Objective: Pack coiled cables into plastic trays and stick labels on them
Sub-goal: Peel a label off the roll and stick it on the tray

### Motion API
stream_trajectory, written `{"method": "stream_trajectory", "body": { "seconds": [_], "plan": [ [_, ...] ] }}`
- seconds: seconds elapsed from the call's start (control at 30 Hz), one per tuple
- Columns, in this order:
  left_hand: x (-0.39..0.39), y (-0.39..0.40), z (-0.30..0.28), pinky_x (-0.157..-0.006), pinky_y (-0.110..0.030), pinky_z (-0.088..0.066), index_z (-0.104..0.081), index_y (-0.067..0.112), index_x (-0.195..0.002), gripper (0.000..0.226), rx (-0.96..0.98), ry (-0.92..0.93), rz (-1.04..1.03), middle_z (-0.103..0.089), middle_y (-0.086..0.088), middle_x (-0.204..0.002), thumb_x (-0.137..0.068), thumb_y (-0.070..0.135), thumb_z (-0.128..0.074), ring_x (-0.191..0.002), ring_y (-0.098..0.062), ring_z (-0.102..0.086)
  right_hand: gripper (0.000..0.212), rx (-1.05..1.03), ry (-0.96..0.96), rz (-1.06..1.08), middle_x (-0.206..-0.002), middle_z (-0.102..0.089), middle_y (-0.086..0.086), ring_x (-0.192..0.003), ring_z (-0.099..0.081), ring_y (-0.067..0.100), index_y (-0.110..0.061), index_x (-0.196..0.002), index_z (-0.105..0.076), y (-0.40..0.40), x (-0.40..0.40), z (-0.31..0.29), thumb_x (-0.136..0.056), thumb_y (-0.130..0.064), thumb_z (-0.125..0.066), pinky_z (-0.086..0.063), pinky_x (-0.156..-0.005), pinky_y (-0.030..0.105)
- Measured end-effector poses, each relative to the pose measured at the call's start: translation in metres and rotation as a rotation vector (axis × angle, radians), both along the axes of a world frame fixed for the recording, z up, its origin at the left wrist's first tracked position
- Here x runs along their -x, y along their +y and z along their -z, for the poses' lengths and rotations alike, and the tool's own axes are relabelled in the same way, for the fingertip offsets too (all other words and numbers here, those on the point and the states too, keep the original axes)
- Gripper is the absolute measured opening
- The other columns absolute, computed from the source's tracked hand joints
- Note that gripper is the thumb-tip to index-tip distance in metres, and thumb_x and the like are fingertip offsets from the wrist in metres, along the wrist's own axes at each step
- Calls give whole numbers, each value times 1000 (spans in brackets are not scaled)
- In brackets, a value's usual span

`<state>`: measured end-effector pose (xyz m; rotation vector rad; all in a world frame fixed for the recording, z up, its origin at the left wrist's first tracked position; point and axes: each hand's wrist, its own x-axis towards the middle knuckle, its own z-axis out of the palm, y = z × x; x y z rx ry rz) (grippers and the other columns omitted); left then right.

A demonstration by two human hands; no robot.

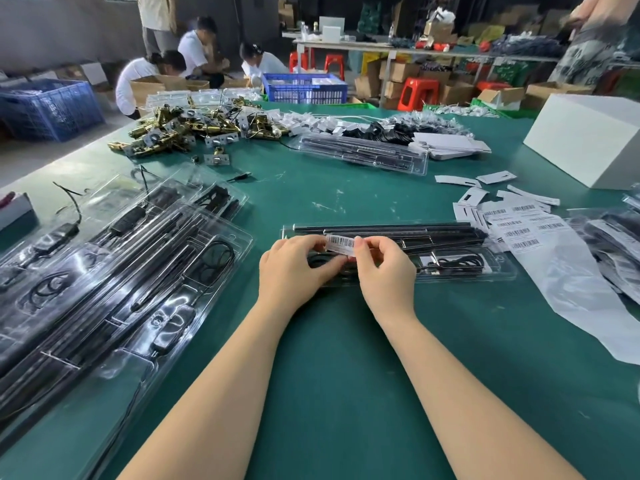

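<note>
A white barcode label (340,242) is stretched flat between both hands, just above a clear plastic tray (460,271) that lies crosswise on the green tabletop (339,358). The left hand (294,268) pinches the label's left end and the right hand (384,268) pinches its right end; each grip is narrow, thumb and forefinger closed on the paper, the other fingers curled under. Both forearms reach forward from the lower edge and converge towards the tray, wrists close together over its left part. The tray holds long black rods along its far side and a coiled black cable (462,259) in a pocket to the right of the hands.

To the left, a stack of filled trays (114,271) spreads at an angle, its nearest corner close to the left forearm. To the right, a sheet of barcode labels (523,225) lies touching the tray's far right end, with a long strip of white backing paper (568,292) trailing towards the near right edge. Bare green surface lies open between the forearms and beyond the tray. Further back are another filled tray (363,152), a heap of brass-coloured metal parts (187,129), and a white box (588,140) at the far right.
</note>
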<state>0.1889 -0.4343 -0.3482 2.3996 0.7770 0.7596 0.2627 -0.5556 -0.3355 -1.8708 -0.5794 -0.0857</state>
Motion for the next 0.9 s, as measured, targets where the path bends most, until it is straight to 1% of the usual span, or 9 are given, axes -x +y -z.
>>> {"method": "stream_trajectory", "body": {
  "seconds": [0.07, 0.13, 0.17, 0.23, 0.37, 0.5, 0.63, 0.8, 0.9],
  "plan": [
    [0, 1, -2, -90, -33, -47, -65, 40, -88, 18, 172, -133, -1, -67, 26, -89, -81, 56, -63, -94, -2, -60, 24, -15, 15, -17, -76, -68, -11, -82, -64, 17, -14, -91, -68, -1, 0, -1, -95, -35, -57, -44, -96, 47],
    [0, 3, -3, -87, -35, -50, -65, 37, -79, 15, 315, -213, 0, -68, 21, -84, -83, 51, -65, -89, -3, -63, 25, -29, 24, -28, -80, -71, -5, -83, -64, 18, -14, -92, -68, -2, -1, -1, -95, -36, -57, -44, -95, 47],
    [1, 4, -3, -86, -36, -51, -66, 37, -77, 15, 346, -217, 0, -68, 18, -84, -83, 51, -65, -89, -6, -63, 25, -32, 27, -30, -81, -71, -4, -83, -64, 19, -14, -92, -68, -2, -1, -1, -95, -37, -57, -44, -95, 48],
    [2, 4, -4, -87, -35, -50, -66, 38, -75, 15, 352, -204, -1, -68, 15, -86, -83, 50, -67, -91, -8, -63, 25, -35, 35, -33, -80, -71, -4, -83, -64, 19, -16, -91, -68, -1, 0, 0, -95, -38, -57, -44, -96, 48],
    [3, 4, -4, -88, -29, -48, -65, 40, -75, 13, 359, -208, -10, -69, 15, -90, -84, 49, -66, -96, -7, -62, 24, -47, 48, -29, -80, -71, -4, -82, -64, 18, -18, -90, -67, -1, 0, 0, -94, -40, -58, -44, -95, 48],
    [5, 5, -5, -95, -36, -48, -68, 34, -78, 14, 411, -253, 15, -70, 14, -93, -85, 46, -67, -98, -7, -63, 15, -50, 31, -18, -79, -67, -11, -81, -62, 15, -26, -88, -66, -1, 1, -1, -93, -40, -60, -45, -95, 48],
    [6, 4, -6, -96, -36, -48, -67, 36, -75, 12, 406, -304, 24, -70, 15, -93, -84, 42, -70, -98, -5, -63, 9, -59, 16, -7, -76, -64, -15, -77, -61, 9, -30, -91, -65, 0, 1, -1, -90, -39, -64, -46, -93, 46],
    [8, 4, -7, -97, -35, -47, -69, 36, -74, 11, 417, -320, 35, -70, 15, -93, -83, 42, -71, -99, -4, -63, 16, -48, -19, 5, -72, -63, -17, -74, -60, 7, -26, -80, -65, -1, -1, 0, -89, -39, -66, -49, -87, 45],
    [8, 3, -8, -98, -36, -47, -69, 35, -72, 13, 412, -314, 23, -70, 14, -94, -82, 43, -71, -100, -5, -63, 16, -26, -31, 0, -76, -65, -15, -79, -61, 9, -29, -77, -64, 0, -1, 1, -89, -40, -67, -47, -92, 46]
  ]
}}
